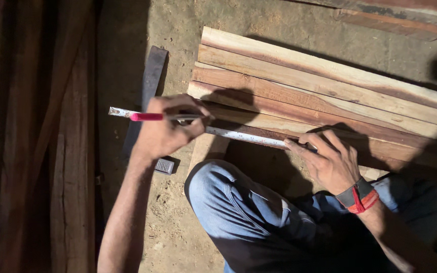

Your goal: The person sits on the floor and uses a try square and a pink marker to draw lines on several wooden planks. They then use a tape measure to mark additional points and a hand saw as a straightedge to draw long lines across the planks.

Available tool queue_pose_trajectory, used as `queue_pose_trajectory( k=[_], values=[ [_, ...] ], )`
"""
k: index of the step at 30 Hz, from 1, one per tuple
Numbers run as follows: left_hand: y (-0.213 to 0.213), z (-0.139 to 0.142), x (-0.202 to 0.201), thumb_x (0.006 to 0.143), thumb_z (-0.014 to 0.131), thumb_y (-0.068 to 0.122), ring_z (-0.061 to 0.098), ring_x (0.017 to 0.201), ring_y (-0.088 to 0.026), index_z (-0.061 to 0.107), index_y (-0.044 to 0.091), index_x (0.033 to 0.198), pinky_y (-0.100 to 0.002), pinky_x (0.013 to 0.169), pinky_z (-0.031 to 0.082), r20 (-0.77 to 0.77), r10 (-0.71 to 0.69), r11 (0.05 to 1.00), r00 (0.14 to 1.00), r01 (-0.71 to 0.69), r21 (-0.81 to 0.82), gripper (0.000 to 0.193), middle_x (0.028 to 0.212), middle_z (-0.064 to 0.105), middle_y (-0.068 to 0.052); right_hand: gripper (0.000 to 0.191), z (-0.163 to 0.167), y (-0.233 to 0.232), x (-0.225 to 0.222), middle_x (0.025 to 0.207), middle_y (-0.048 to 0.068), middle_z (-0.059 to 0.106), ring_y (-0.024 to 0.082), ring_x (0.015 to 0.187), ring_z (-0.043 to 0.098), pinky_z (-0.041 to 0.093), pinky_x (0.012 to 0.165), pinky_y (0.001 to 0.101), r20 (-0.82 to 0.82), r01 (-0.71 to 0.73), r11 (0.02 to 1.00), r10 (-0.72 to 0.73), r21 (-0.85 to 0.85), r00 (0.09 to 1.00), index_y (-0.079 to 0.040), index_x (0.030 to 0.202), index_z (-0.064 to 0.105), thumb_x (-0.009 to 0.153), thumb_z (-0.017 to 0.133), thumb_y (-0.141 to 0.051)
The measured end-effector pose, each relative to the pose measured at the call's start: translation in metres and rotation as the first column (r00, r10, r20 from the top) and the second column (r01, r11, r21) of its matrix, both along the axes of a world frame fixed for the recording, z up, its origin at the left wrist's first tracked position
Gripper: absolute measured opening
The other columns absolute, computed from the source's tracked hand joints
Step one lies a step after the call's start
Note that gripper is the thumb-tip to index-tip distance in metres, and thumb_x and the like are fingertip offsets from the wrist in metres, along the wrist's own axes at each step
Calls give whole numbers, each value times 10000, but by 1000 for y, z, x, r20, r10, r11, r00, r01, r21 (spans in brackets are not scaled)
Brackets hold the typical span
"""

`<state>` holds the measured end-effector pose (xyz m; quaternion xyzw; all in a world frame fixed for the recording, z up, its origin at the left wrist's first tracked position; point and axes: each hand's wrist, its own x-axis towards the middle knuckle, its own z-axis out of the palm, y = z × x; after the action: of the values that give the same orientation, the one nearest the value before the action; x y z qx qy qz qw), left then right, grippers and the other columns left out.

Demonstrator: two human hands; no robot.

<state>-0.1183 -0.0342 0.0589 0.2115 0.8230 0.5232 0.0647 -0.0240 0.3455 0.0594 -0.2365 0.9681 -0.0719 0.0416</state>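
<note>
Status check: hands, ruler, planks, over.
Left hand holds red pen at steel ruler. Right hand pins ruler on wooden planks. Nothing blocking.

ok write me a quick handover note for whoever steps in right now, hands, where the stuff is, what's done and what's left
Left hand: grip closed on a pink-capped pen, laid along the steel ruler.
Right hand: fingers pressing the ruler's far end flat on the nearest wooden plank; nothing gripped.
Things: the ruler lies lengthwise along that plank, its left end sticking out past the plank end. More planks are stacked side by side behind it on the dirt floor. A small grey block sits on the floor under the left wrist.
Done: ruler placed and held down.
Left: no pen mark can be seen on the plank; the left hand hides that spot.
</note>
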Motion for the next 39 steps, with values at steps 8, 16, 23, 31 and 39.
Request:
queue_pose_trajectory(
  k=[8,16,23,31,39],
  values=[
    [30,-13,10,766,697,56,763,718,-195,772,89,932,-315,655,639,98,-99,986,990,111,-120,185,927,786,-79,646,2,-1,3,1149,-93,652,192,1017,601,525,555,378,7,30,998,-31,50,1000,-389,1312,679,743,721,-85],
    [29,-15,11,794,735,98,759,698,-190,773,99,954,-321,645,628,139,-100,978,985,123,-166,165,909,793,-69,652,2,2,4,1149,-92,645,191,1013,592,545,599,376,4,19,1000,-19,2,1000,-392,1350,664,770,718,-100],
    [28,-17,10,767,751,80,759,732,-197,765,86,947,-322,674,628,61,-124,975,990,133,-178,180,906,783,-76,691,-1,3,5,1168,-107,641,185,1030,585,545,610,384,29,32,998,-33,49,999,-408,1352,648,737,722,-100],
    [29,-17,11,782,738,43,765,754,-182,762,90,956,-315,668,630,110,-117,984,987,131,-124,182,891,784,-51,677,-2,2,4,1185,-97,633,195,1042,585,544,596,373,36,24,998,-26,56,999,-397,1352,649,746,723,-104],
    [28,-19,11,729,715,-5,774,792,-183,759,74,959,-326,707,636,156,-111,984,981,131,-119,248,901,790,-54,666,-3,2,4,1165,-85,646,200,1037,592,572,622,369,26,17,1000,-17,27,1000,-381,1347,662,747,716,-96]
  ],
)
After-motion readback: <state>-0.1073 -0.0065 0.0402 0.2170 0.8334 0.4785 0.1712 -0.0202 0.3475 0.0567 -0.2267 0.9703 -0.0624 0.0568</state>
